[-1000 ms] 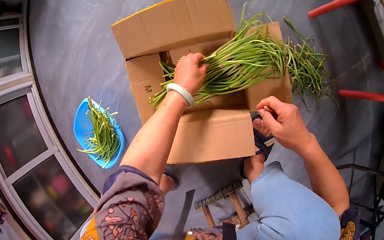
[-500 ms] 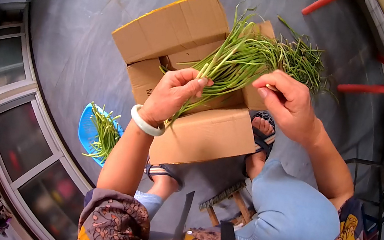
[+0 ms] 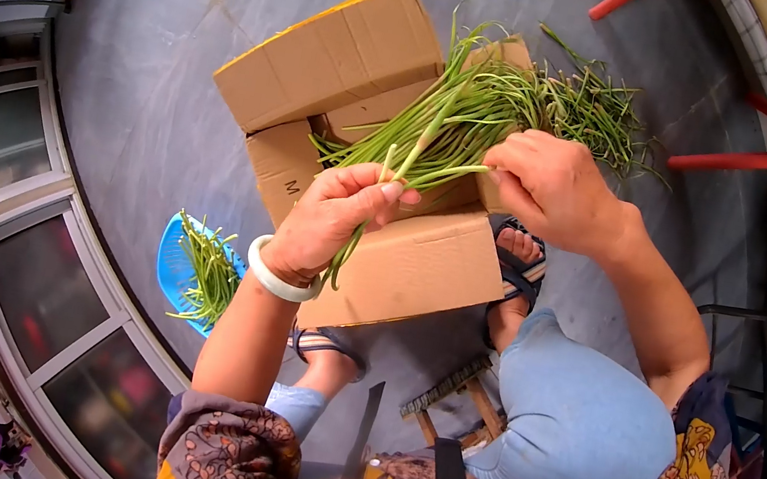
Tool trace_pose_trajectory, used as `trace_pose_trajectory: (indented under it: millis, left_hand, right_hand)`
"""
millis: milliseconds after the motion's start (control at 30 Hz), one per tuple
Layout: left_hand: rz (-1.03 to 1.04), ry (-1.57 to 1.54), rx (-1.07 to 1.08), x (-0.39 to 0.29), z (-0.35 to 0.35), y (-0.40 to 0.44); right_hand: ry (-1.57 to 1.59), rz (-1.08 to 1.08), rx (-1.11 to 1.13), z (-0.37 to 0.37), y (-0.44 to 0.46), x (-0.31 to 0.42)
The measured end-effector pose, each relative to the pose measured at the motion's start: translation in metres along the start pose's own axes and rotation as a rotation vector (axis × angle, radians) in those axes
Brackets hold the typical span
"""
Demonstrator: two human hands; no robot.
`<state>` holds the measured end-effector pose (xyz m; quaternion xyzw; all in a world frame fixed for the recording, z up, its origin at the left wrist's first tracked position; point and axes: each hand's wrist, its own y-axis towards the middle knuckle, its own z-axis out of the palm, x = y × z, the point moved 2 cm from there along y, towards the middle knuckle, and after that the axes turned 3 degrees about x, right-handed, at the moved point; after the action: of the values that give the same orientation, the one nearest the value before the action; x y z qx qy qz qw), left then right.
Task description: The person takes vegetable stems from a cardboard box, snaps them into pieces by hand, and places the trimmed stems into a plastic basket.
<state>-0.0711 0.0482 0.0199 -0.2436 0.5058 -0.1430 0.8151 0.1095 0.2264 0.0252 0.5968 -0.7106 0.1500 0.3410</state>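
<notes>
Over the cardboard box [image 3: 403, 273], my left hand [image 3: 337, 217] is closed around a few garlic scapes, long thin green stalks whose lower ends hang below the fist. A pale bangle circles that wrist. My right hand [image 3: 559, 190] pinches the end of one scape, which stretches across from the left hand. Behind both hands a large heap of garlic scapes [image 3: 472, 102] lies over the open box, tips spilling to its right. To the left, shorter cut pieces [image 3: 210, 276] fill a blue plastic basket [image 3: 173, 257] on the floor.
My sandalled feet stand on either side of the box's near flap. A small wooden stool [image 3: 459, 394] is between my legs. Glass-fronted cabinets [image 3: 41, 284] line the left side. At upper right is a chair with red legs [image 3: 731, 161].
My right hand has moved slightly left and now grips the end of a scape running from my left hand. The stalks in the left hand have separated from the heap.
</notes>
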Motion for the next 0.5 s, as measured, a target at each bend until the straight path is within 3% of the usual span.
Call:
trace_pose_trajectory:
  millis: [167, 267, 500]
  left_hand:
    - [-0.055, 0.016, 0.013, 0.003, 0.033, -0.004]
    - [-0.061, -0.101, -0.021, 0.009, 0.052, -0.005]
    - [-0.107, -0.294, -0.073, 0.021, 0.053, -0.007]
  right_hand:
    - [0.022, 0.197, -0.030, 0.009, -0.007, -0.004]
    - [0.405, 0.515, -0.023, 0.008, -0.005, -0.003]
    - [0.838, 0.719, -0.186, -0.006, -0.022, -0.023]
